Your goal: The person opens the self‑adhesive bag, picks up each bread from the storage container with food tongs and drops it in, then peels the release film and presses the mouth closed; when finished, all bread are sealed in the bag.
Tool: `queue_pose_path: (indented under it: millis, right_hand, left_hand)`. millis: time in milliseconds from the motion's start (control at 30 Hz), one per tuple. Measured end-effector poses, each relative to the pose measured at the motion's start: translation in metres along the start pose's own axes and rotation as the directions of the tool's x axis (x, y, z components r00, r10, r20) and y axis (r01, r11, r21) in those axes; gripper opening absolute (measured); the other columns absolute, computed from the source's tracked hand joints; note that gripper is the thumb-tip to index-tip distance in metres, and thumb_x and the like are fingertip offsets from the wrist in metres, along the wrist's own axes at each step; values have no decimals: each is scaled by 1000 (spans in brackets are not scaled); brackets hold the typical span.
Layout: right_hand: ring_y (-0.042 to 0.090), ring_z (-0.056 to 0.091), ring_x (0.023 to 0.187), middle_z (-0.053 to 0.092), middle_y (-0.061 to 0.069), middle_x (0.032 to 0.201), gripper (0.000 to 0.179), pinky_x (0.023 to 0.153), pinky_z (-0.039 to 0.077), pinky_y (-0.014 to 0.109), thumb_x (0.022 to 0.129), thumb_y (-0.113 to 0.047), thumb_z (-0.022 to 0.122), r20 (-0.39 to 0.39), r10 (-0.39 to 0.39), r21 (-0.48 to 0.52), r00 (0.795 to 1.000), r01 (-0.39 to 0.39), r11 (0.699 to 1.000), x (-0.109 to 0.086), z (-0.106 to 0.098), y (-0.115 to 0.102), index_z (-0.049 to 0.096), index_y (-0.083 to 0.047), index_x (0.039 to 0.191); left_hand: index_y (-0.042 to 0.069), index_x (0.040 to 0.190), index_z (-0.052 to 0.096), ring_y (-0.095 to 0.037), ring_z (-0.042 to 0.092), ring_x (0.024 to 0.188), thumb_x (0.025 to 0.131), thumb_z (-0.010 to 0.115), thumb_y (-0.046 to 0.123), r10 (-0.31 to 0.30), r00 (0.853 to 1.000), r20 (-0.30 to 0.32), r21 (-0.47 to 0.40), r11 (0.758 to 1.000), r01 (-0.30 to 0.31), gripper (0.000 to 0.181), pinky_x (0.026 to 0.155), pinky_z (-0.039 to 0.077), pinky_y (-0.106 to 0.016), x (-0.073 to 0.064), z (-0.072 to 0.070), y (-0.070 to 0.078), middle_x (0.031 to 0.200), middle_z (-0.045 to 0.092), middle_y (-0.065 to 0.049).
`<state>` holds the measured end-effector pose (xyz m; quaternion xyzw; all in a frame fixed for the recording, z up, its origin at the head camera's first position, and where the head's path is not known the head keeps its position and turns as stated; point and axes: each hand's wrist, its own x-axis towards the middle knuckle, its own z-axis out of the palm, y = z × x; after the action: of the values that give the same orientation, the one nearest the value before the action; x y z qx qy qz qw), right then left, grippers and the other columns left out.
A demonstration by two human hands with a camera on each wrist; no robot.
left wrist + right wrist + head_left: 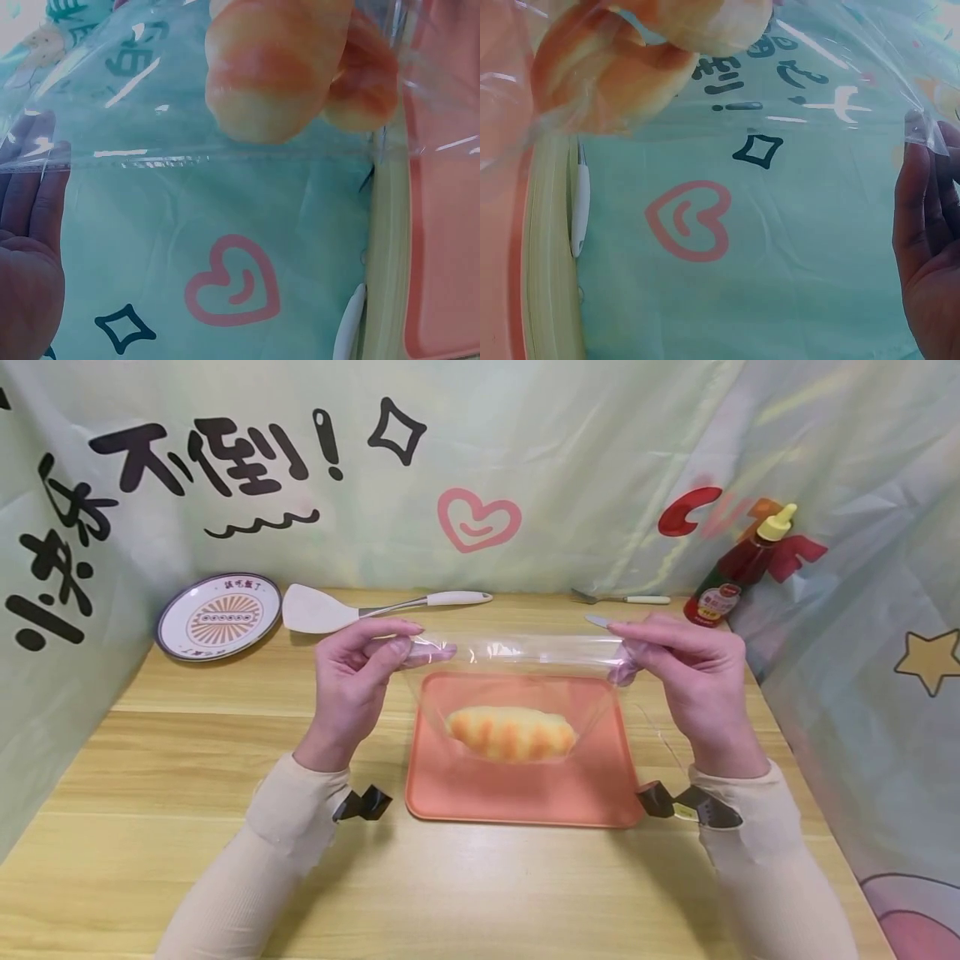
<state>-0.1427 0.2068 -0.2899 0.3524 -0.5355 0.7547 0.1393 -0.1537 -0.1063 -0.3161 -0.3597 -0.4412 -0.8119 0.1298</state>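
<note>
My left hand (352, 681) pinches one upper corner of a clear plastic bag (517, 650), and my right hand (693, 672) pinches the other. The bag's top edge is stretched between them, and its body hangs down over an orange tray (517, 797). A bread roll (510, 733), golden with browner bands, shows through the plastic low in the bag. Both wrist views show the bread (266, 82) through the film, with a second bread shape beside it; I cannot tell whether that is a reflection. The left fingers (49, 206) and right fingers (915, 195) lie along the bag's edge.
Behind the hands lie a white spatula (322, 610), a fork (633, 599) and a grey blade tip (597, 621), partly hidden by the right hand. A plate (217, 647) leans at the back left; a red sauce bottle (731, 577) stands back right. Printed cloth (570, 485) surrounds the table.
</note>
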Motion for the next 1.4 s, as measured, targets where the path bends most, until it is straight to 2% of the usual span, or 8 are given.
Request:
queue_pose_path:
  millis: [267, 567, 667, 800, 967, 1067, 1200, 1400]
  right_hand:
    - [28, 63, 63, 65, 27, 80, 16, 61, 57, 31, 85, 27, 52, 5, -11, 36, 1000, 11, 999, -1, -1, 1, 61, 28, 98]
    - [28, 61, 65, 66, 26, 81, 11, 62, 56, 32, 86, 26, 51, 22, -13, -7, 1000, 14, 1000, -1, -1, 0, 61, 28, 90]
    - [29, 63, 67, 66, 26, 83, 14, 65, 57, 32, 86, 28, 49, 13, 7, -17, 1000, -7, 1000, -2, -1, -1, 61, 28, 91]
    - [30, 65, 72, 65, 27, 85, 20, 69, 57, 35, 86, 27, 42, 27, 7, -21, 1000, -7, 1000, -2, -3, -1, 61, 27, 92]
    - [31, 65, 81, 67, 29, 94, 23, 74, 56, 35, 91, 16, 41, 54, -15, 29, 998, 13, 999, -3, -5, 0, 60, 28, 96]
    - [29, 63, 81, 68, 26, 94, 20, 74, 56, 33, 94, 12, 48, 26, 8, -41, 1000, -7, 999, -4, -5, -1, 63, 26, 96]
    - [26, 63, 74, 68, 22, 87, 11, 71, 56, 30, 88, 18, 59, -31, 45, -180, 999, -49, 982, -4, -4, -1, 64, 24, 95]
    - [23, 67, 68, 66, 17, 80, 34, 69, 58, 29, 82, 22, 65, -74, 49, -213, 996, -64, 975, -4, -5, -3, 59, 20, 116]
  left_hand:
    - [-9, 102, 70, -43, 70, 86, 94, 61, -5, -3, 1000, 7, -58, 998, 3, 13, 85, 51, -60, -1, 0, -1, 95, 70, -21]
    - [-11, 93, 69, -28, 72, 84, 86, 44, -20, 14, 1000, -26, -16, 1000, -15, 28, 81, 58, -39, 0, 1, 1, 88, 71, -18]
    - [-13, 95, 67, -36, 71, 88, 87, 41, -19, 16, 1000, 12, -12, 1000, -16, 27, 84, 56, -46, 0, 2, 1, 89, 71, -21]
    - [-12, 98, 66, -39, 70, 92, 91, 42, -10, 16, 999, 44, 8, 1000, -17, 26, 86, 54, -51, 0, 2, 1, 93, 71, -23]
    - [-9, 97, 68, -34, 71, 91, 101, 54, 16, 6, 1000, 16, 74, 997, -7, 29, 85, 55, -46, 0, 2, 1, 94, 71, -23]
    - [-7, 95, 69, -28, 72, 88, 97, 64, 16, 18, 999, -31, 173, 985, -12, 24, 82, 57, -41, -1, 3, 1, 90, 73, -18]
    - [-9, 98, 68, -31, 72, 86, 92, 65, -2, 27, 999, -39, 257, 966, -16, 10, 82, 57, -42, -1, 4, 1, 88, 72, -20]
    - [-11, 124, 57, -37, 69, 95, 93, 63, -4, -32, 999, 10, 273, 962, 28, 32, 87, 54, -48, -1, 4, 4, 97, 70, -25]
